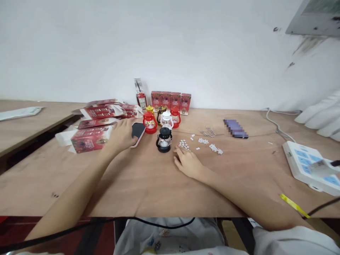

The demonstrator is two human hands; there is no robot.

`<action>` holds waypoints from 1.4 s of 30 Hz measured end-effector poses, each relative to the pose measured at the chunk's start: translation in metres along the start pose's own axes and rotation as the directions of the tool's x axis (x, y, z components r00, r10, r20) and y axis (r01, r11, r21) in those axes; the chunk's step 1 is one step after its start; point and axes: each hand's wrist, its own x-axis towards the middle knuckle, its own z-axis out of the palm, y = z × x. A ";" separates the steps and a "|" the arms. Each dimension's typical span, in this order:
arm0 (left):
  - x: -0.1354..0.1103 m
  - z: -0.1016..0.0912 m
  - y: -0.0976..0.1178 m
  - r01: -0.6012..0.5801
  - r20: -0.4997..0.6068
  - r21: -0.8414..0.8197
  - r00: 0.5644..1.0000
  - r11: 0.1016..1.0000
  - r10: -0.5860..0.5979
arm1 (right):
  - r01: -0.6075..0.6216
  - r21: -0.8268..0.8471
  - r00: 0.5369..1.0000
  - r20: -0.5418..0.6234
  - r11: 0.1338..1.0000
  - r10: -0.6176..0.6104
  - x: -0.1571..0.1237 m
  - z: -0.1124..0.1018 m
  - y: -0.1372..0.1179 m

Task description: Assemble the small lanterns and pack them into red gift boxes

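The left arm comes from the lower left and goes forward over the table, nearly straight. The left hand has its back turned up and lies between the red boxes and a phone. Its thumb reaches the near left edge of this phone; if the fingers really grip it, I cannot tell.

The right forearm enters from the lower right, low and slanting, and seems to rest on the table. The right hand is palm down, its fingers softly bent and reaching forward to the small round discs, at their near side. The thumb stands a little apart from the index finger, so the opening is narrow; whether the fingertips pinch a disc, I cannot tell.

The black lantern stands upright between the two hands, nearer to the right one, just left of the discs.
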 end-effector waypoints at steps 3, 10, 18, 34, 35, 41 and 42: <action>-0.004 -0.010 -0.016 0.185 0.070 0.251 0.975 0.950 -0.209 | -0.027 -0.020 1.000 -0.017 0.999 0.026 0.000 0.000 0.002; -0.005 -0.012 -0.049 0.297 0.213 0.284 0.908 0.912 -0.362 | 0.020 -0.072 0.994 -0.104 0.997 -0.027 -0.002 0.003 0.005; -0.004 -0.019 -0.043 0.330 0.138 0.335 0.909 0.883 -0.393 | 0.120 -0.096 0.981 -0.144 0.988 -0.133 -0.004 0.005 0.007; -0.008 -0.046 -0.029 0.503 -0.088 0.294 0.861 0.813 -0.501 | 0.343 -0.010 0.916 -0.220 0.939 -0.336 -0.004 0.003 0.009; -0.008 -0.049 -0.027 0.525 -0.135 0.268 0.851 0.808 -0.508 | 0.356 -0.014 0.908 -0.230 0.934 -0.350 -0.003 0.003 0.009; -0.012 -0.057 0.000 0.439 -0.561 0.024 0.749 0.898 -0.352 | 0.383 -0.080 0.867 -0.312 0.920 -0.388 -0.005 0.001 0.006; -0.013 -0.056 0.005 0.396 -0.586 -0.007 0.742 0.918 -0.325 | 0.384 -0.092 0.859 -0.330 0.919 -0.392 -0.005 0.001 0.005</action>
